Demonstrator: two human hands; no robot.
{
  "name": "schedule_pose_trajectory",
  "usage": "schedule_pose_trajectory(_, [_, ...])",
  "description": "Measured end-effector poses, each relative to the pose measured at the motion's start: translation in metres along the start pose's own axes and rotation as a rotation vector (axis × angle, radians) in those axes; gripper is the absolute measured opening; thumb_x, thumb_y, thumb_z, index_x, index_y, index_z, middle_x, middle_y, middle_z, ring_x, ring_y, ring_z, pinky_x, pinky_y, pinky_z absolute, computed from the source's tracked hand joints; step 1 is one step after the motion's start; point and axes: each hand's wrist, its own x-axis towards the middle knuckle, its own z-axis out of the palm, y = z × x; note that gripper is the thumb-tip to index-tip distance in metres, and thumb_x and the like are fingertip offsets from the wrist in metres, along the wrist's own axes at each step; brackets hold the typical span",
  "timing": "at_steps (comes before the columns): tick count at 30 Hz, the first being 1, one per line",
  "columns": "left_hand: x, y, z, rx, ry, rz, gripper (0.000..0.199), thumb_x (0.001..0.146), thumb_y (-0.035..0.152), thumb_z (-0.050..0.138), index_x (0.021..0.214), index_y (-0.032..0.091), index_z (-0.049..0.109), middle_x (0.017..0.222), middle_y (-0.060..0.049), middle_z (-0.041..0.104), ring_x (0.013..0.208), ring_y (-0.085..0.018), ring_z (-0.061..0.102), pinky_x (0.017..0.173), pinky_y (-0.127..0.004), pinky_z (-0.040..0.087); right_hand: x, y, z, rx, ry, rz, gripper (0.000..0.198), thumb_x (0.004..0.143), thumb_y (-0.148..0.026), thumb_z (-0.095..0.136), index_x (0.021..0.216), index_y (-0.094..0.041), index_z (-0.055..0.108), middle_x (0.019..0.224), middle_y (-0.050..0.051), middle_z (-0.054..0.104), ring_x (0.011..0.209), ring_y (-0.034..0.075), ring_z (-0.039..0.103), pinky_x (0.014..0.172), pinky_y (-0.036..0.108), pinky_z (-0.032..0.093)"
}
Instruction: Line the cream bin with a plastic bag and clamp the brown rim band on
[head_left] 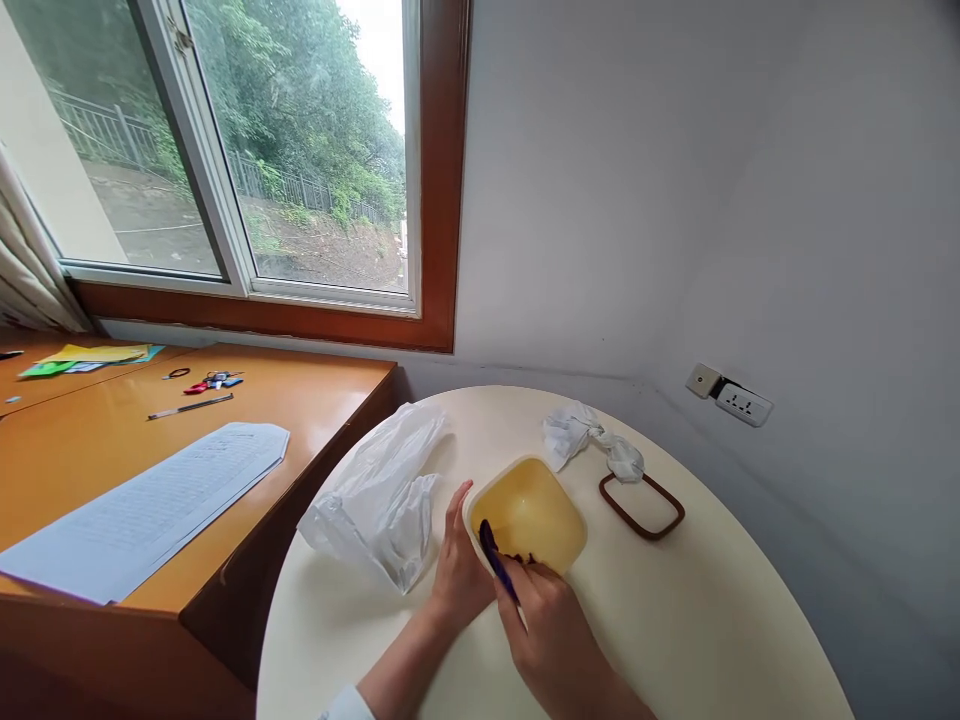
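Note:
A pale yellow plastic container (546, 500) is tilted above the round table, its open top facing up towards the window side. My left hand (459, 565) grips its left wall, with the thumb hidden behind the container. Between the fingers of my right hand (546, 620) is a dark purple spoon-like utensil (489, 545), its rounded end over the container's near left rim. Small dark bits (517, 557) show inside along the near edge, partly covered by my right fingers.
A crumpled clear plastic bag (375, 510) lies left on the white round table (637, 640). A knotted whitish bag (574, 430) and a brown rectangular ring (643, 530) lie right. Papers (157, 510), a pen (191, 406) and keys (216, 381) are on the wooden desk.

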Motion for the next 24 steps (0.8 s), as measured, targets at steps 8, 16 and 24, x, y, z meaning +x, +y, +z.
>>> schedule_pose_trajectory(8, [0.006, 0.008, -0.002, 0.061, -0.059, 0.202, 0.095, 0.063, 0.025, 0.069, 0.139, 0.018, 0.012, 0.135, -0.02, 0.032, 0.128, -0.034, 0.032, 0.097, -0.051, 0.039, 0.006, 0.011, -0.044, -0.158, -0.357, 0.073, 0.027, 0.082, -0.017, 0.038, 0.09, -0.02, 0.064, 0.087, 0.006, 0.069, 0.081, 0.02, 0.063, 0.073, 0.029, 0.046])
schedule_pose_trajectory(16, [0.005, 0.011, -0.003, 0.144, -0.084, 0.321, 0.095, 0.063, 0.029, 0.069, 0.139, 0.02, 0.013, 0.134, -0.02, 0.035, 0.124, -0.036, 0.037, 0.094, -0.055, 0.039, 0.044, 0.034, -0.013, -0.414, -0.714, 0.116, 0.021, 0.078, -0.022, 0.046, 0.086, -0.015, 0.065, 0.08, 0.009, 0.069, 0.068, 0.022, 0.064, 0.057, 0.03, 0.045])
schedule_pose_trajectory(24, [0.006, 0.009, -0.004, 0.16, -0.081, 0.315, 0.089, 0.065, 0.032, 0.066, 0.138, 0.018, 0.017, 0.135, -0.02, 0.035, 0.123, -0.036, 0.038, 0.093, -0.054, 0.041, 0.058, 0.045, 0.013, -0.518, -0.608, 0.217, 0.03, 0.071, -0.021, 0.059, 0.098, -0.009, 0.063, 0.098, 0.018, 0.066, 0.092, 0.03, 0.061, 0.077, 0.037, 0.045])
